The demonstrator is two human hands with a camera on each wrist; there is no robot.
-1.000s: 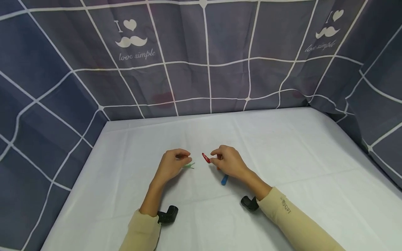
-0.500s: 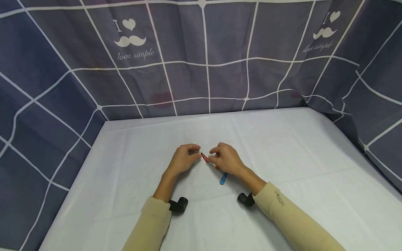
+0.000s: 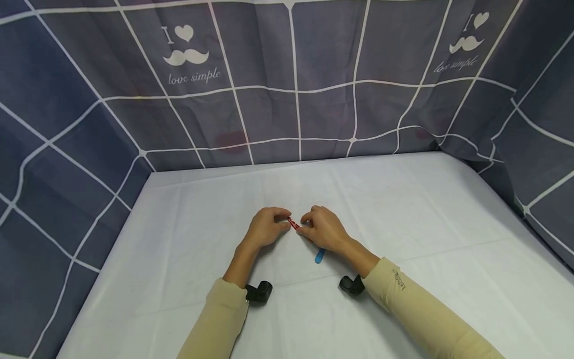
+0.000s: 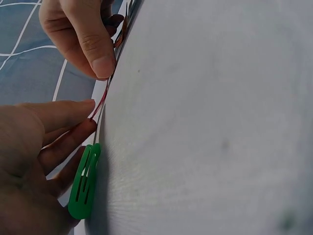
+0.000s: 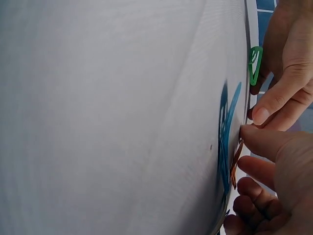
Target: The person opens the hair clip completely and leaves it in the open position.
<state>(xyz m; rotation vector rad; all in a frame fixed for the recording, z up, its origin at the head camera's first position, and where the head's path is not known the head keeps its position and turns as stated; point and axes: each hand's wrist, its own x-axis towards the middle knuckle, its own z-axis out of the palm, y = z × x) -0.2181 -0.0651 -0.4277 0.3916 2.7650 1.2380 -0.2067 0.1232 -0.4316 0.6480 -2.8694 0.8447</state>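
Observation:
Between my two hands a red snap hair clip [image 3: 293,223] is held by its ends. My left hand [image 3: 264,230] pinches its left end between thumb and finger; the clip [image 4: 99,105] shows edge-on there. With thumb and finger my right hand [image 3: 326,230] grips the other end. Below the left palm is a green snap hair clip [image 4: 84,183], hidden in the head view. A blue hair clip [image 3: 320,256] lies by the right hand's heel. Beside the right fingers is an orange hair clip [image 5: 235,166], seen edge-on.
A white cloth [image 3: 188,259] covers the table. Dark grid-patterned curtains [image 3: 269,119] stand along the back and both sides. Each wrist carries a black camera mount [image 3: 259,293] close over the cloth.
My left hand has moved right, from over the green clip to the red clip, and now pinches its end. The right hand has barely moved, still holding the red clip.

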